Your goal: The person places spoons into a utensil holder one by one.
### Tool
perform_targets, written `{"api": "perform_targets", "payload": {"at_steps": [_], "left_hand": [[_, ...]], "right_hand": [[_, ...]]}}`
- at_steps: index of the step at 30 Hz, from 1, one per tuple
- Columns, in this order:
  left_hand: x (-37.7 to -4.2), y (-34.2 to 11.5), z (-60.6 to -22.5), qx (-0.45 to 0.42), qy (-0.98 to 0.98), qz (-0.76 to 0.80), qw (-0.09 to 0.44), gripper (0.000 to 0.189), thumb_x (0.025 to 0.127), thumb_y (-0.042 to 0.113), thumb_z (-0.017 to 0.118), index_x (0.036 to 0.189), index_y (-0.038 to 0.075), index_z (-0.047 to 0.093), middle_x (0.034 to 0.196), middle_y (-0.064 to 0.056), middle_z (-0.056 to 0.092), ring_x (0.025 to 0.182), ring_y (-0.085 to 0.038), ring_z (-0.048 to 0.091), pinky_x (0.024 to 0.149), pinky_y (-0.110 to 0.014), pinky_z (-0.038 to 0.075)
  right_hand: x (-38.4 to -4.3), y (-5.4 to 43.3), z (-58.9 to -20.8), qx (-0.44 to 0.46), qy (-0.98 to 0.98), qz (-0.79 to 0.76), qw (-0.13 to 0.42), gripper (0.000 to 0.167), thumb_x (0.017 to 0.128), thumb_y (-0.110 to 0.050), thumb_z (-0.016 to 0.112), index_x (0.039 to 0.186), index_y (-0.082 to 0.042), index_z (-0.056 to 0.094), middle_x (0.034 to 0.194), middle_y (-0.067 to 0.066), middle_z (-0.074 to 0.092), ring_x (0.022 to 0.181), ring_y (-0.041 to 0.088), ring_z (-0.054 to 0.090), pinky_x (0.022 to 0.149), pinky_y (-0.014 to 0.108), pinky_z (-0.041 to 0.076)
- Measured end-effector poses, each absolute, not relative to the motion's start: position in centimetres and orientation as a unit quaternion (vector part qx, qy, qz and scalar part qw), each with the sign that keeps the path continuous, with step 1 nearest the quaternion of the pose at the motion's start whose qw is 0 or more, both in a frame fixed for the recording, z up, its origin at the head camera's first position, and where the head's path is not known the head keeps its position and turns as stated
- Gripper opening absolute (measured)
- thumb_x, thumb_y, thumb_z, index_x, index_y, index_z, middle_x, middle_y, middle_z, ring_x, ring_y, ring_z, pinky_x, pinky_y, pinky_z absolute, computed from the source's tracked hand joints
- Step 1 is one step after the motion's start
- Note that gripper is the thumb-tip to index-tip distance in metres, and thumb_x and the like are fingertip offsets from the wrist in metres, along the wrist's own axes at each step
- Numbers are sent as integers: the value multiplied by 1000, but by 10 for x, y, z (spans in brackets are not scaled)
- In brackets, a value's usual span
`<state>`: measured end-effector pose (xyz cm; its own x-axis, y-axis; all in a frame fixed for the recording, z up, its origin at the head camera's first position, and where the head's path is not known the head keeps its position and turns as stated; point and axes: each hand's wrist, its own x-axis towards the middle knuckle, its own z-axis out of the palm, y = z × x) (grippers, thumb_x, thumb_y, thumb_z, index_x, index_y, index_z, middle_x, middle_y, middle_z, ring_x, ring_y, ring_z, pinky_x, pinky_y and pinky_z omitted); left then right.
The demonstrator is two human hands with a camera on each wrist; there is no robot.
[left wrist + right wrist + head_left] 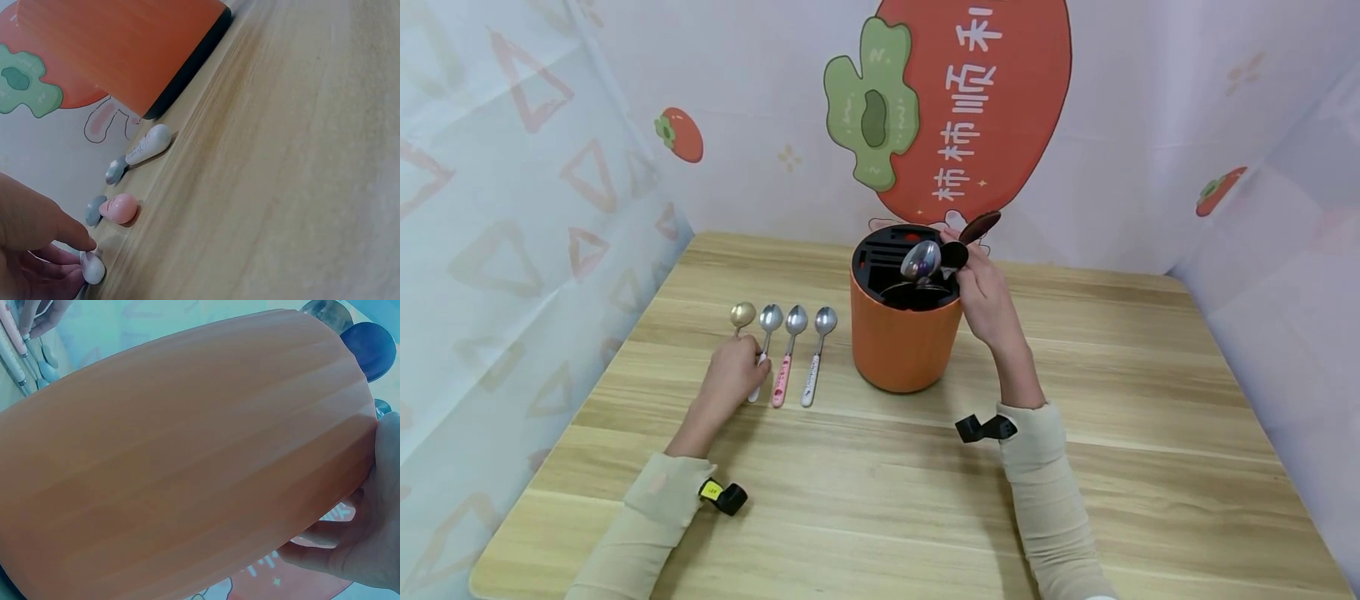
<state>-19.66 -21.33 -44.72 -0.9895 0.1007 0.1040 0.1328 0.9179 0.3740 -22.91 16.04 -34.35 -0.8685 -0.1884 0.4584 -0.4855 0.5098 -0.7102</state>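
Observation:
Four teaspoons lie in a row on the wooden table: a gold one, a white-handled one, a pink-handled one and another white-handled one. My left hand pinches the handle of the second spoon, thumb on one side and fingers on the other; it hides the gold spoon's handle. My right hand grips the right side of an orange utensil holder near its rim, fingers curled behind it. A shiny spoon bowl and dark utensils rise out of the black top.
A slotted black insert covers the holder's back part. Behind the wooden table stands a white backdrop with a large persimmon print. Patterned sheets hang along both sides.

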Motion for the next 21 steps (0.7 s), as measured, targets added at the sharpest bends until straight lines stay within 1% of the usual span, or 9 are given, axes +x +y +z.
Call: {"api": "perform_targets", "payload": {"at_steps": [3,7,10,13,17,19,21], "left_hand": [[-196,-213,-446,-63,-978,-194,43,20,82,5,67,64,4,58,57,-6,53,55,-22,49,49,-31,37],[-196,-213,-446,-66,-977,-198,46,25,81,4,65,57,7,56,54,-5,53,52,-22,50,48,-30,38],[-196,-214,-446,-65,-976,-206,36,27,79,4,63,54,9,55,51,-3,53,50,-20,50,47,-29,38],[-197,-215,-447,-61,-975,-214,27,26,78,5,63,53,10,56,49,-1,51,50,-19,50,47,-29,37],[-195,-215,-445,-52,-972,-228,30,14,77,6,63,63,5,64,55,-3,57,55,-21,53,51,-30,38],[-194,-214,-443,-46,-970,-237,34,8,78,5,64,71,1,67,61,-6,63,59,-23,56,55,-32,41],[-194,-212,-440,-43,-968,-244,42,9,79,6,65,80,-2,69,69,-10,67,64,-25,60,59,-35,45]], "right_hand": [[-229,160,-344,200,-850,461,162,47,104,-19,31,145,-9,53,153,9,48,145,30,39,121,52,29],[-230,160,-345,199,-848,466,157,48,104,-21,31,145,-10,53,153,8,48,146,30,38,121,52,27],[-231,160,-345,198,-848,467,152,49,104,-22,29,146,-12,51,154,8,46,148,30,36,122,52,25],[-231,160,-344,198,-846,471,151,49,104,-22,29,146,-12,52,154,8,47,147,30,36,122,52,25],[-230,159,-344,198,-844,476,146,49,104,-22,30,146,-11,51,154,7,46,148,29,35,122,53,24],[-230,160,-343,197,-846,475,143,49,104,-23,29,147,-11,51,155,7,45,148,29,34,123,53,23],[-231,161,-343,194,-847,475,140,49,104,-24,29,147,-11,50,156,6,45,148,29,34,123,53,24]]}}
